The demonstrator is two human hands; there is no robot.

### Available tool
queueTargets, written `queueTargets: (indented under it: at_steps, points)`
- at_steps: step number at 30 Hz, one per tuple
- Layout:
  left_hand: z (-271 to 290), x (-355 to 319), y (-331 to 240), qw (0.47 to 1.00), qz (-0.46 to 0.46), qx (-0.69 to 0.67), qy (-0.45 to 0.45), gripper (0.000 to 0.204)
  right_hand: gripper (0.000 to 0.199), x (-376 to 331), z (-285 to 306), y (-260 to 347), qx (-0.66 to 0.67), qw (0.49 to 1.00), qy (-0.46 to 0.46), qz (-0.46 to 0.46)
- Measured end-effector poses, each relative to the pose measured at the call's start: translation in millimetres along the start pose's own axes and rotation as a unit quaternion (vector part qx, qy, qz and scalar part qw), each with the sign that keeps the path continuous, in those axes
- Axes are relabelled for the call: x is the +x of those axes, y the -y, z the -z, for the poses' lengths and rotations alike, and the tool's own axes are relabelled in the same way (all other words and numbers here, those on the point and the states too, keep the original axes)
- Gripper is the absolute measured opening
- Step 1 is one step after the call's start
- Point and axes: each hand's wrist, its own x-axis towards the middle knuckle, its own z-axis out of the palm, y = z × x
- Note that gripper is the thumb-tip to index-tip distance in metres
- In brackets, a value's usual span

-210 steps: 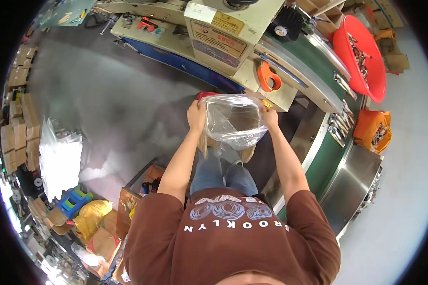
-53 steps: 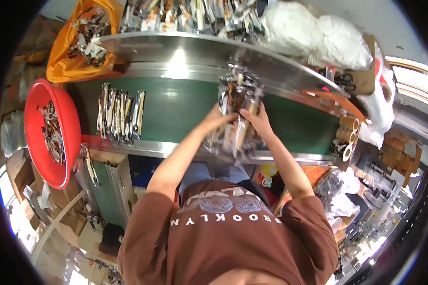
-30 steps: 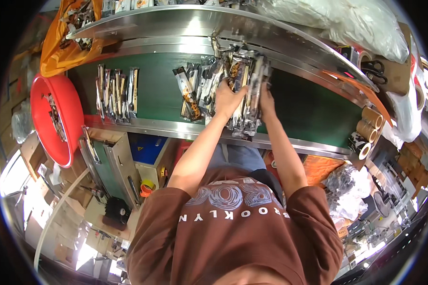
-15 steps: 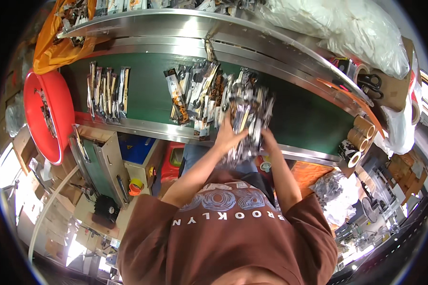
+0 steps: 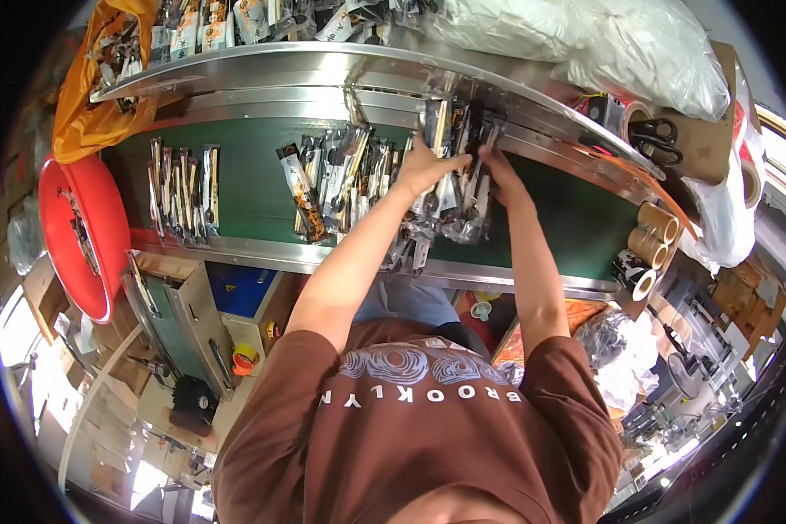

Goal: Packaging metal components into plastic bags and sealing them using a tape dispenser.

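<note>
Both hands are closed around a loose bundle of plastic-wrapped cutlery packets [image 5: 452, 199], with pale sticks and black pieces showing through the film. My left hand [image 5: 426, 168] grips its left side, thumb laid across the front. On the right side is my right hand [image 5: 503, 176], its fingers partly hidden behind the packets. The bundle stands over the green conveyor belt [image 5: 550, 223], its top close to the far metal rail. Just left of it, more wrapped packets [image 5: 345, 175] lie side by side on the belt. A smaller row of packets [image 5: 183, 194] lies farther left.
A metal ledge [image 5: 323, 54] runs along the far side, with many packets behind it. At the left are a red basin [image 5: 105, 236] and an orange bag [image 5: 74, 113]. Tape rolls [image 5: 655, 225], scissors [image 5: 657, 140] and a large clear plastic bag [image 5: 603, 48] lie to the right.
Both hands have moved the bundle away from my body, from the belt's near edge toward the far rail. My arms are stretched farther out.
</note>
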Motion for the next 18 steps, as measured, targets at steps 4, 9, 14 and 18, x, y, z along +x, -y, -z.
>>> queueTargets:
  at_steps: [4,9,14,18]
  points:
    - [-31.8,16.6,36.2,0.984,-0.018,-0.173,0.044,0.097,0.040,-11.6,1.3,0.4,0.025,0.998,-0.042,-0.050]
    - [-26.6,1.2,-19.5,0.937,-0.051,-0.310,0.152,0.084,0.032,-17.6,18.7,17.3,0.138,0.985,-0.058,-0.081]
    - [-22.6,-52.9,25.1,0.990,-0.043,-0.118,0.065,0.102,0.045,-76.2,-4.5,1.8,0.088,0.994,0.069,-0.016]
    - [-8.5,-164.2,63.8,0.932,0.002,-0.338,0.131,0.095,0.061,-127.1,-29.2,-69.5,-0.026,0.998,0.001,-0.051]
